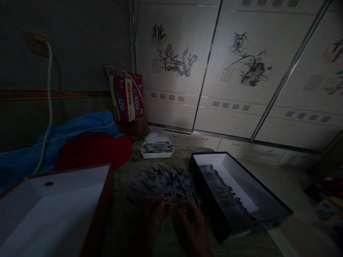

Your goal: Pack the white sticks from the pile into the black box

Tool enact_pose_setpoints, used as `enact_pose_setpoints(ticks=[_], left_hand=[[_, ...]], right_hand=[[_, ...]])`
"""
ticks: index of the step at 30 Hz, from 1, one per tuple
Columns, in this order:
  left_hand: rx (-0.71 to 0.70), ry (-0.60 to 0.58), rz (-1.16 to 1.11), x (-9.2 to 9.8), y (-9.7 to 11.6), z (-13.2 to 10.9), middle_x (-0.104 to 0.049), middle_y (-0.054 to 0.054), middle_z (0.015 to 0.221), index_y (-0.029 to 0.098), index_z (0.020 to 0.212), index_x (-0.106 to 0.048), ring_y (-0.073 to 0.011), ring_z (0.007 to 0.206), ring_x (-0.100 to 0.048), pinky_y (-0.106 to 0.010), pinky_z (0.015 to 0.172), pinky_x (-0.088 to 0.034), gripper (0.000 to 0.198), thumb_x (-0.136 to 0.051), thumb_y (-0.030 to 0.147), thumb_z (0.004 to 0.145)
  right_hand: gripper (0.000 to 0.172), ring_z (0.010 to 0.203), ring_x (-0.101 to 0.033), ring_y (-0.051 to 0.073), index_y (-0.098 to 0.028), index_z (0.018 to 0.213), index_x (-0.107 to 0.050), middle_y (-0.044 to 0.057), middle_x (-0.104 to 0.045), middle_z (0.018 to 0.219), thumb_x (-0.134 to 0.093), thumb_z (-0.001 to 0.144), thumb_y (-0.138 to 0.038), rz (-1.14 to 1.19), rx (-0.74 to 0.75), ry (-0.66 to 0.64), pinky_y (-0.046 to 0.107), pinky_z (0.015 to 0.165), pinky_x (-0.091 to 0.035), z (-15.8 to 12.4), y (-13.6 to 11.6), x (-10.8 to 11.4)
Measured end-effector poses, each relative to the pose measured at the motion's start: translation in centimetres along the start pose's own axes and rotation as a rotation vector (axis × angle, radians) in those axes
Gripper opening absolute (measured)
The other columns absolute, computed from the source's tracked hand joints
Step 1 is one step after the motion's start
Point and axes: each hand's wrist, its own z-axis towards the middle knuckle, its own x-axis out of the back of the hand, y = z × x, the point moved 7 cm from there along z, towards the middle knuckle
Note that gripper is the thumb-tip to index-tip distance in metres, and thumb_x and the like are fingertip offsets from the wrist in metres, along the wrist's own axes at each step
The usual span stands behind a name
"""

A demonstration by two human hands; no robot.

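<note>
Head, dim: left hand, right hand near pen-like pieces.
Left pinches a slim piece; right's grip too dark to tell. Pen-like pieces heaped at hands' 12 o'clock; black box with more at 2.

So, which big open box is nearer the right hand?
The dark box, beside the right hand, with a row of sticks inside; the brown box is on the left hand's side.

slim sticks: dozens, uncountable | open boxes: 2 | white tray: 1 | door panels: 3
</note>
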Motion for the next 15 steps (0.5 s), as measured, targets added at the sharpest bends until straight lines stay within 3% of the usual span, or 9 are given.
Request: enact_pose_setpoints(ticks=[9, 15], left_hand=[[-0.014, -0.056, 0.106, -0.1, 0.0, 0.4, -0.069, -0.002, 0.061, 0.016, 0.068, -0.068, -0.0177, 0.057, -0.066, -0.030, 0.058, -0.054, 0.036, -0.083, 0.040, 0.046], [-0.103, -0.120, 0.301, -1.1, 0.8, 0.0, -0.065, -0.002, 0.053, 0.017, 0.066, -0.065, -0.0177, 0.052, -0.062, -0.030, 0.054, -0.052, 0.035, -0.075, 0.049, 0.055]], right_hand=[[0.023, 0.073, -0.058, 0.018, -0.018, 0.088, -0.060, 0.004, -0.064, 0.079, -0.054, 0.083, -0.039, 0.053, -0.018, -0.019, 0.024, 0.065, -0.044, -0.1, 1.6, -0.3], [0.027, 0.059, -0.053, 0.014, -0.021, 0.077, -0.057, 0.000, -0.058, 0.066, -0.047, 0.088, -0.043, -0.074, 0.126, 0.023, 0.021, 0.054, -0.042, -0.7, 0.4, 0.0]])
